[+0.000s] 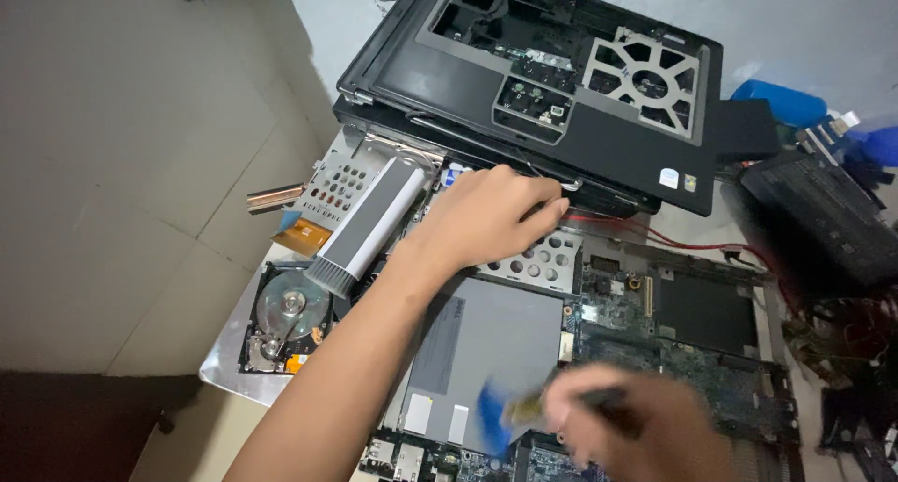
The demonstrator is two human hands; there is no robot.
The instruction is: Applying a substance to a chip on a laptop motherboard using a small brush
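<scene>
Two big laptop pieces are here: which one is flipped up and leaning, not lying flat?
The black laptop casing at the top: it tilts over the open base, which lies flat with its circuit board bare. The left hand rests at the casing's lower edge.

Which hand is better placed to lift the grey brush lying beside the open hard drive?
Probably the left hand. It rests open on the metal frame right next to the brush, while the right hand is lower down, blurred, and already holds a blue-handled tool.
</scene>
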